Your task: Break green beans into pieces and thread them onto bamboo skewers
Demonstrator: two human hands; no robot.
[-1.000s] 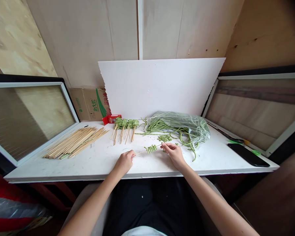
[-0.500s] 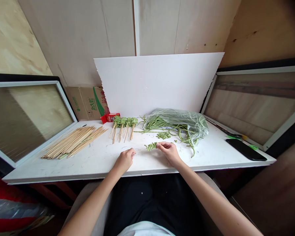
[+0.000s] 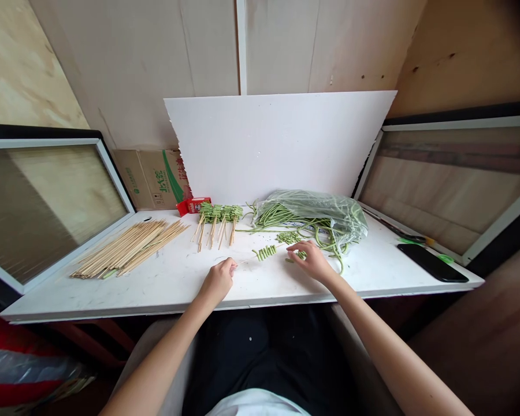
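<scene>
My left hand (image 3: 219, 280) is closed round the blunt end of a thin bamboo skewer (image 3: 241, 263). Green long bean (image 3: 266, 252) sits along that skewer in a row of short crosswise lengths; whether they are folds or separate pieces I cannot tell. The skewer's bare tip shows past them on the right. My right hand (image 3: 309, 261), fingers parted and curved downward, is low over the table at some loose bean pieces (image 3: 302, 254), partly covering them. Behind it is a small pile of cut bean pieces (image 3: 288, 237).
Bare skewers (image 3: 130, 245) lie in a heap on the left. Several loaded bean skewers (image 3: 221, 212) are stacked at the back, beside a red box (image 3: 195, 205). A clear plastic bag (image 3: 312, 202) holds long beans. On the right lies a black phone (image 3: 432, 263).
My right hand has let go of the skewered bean and moved right, to the loose pieces. The skewer's tip is now exposed. My left hand stays almost in place.
</scene>
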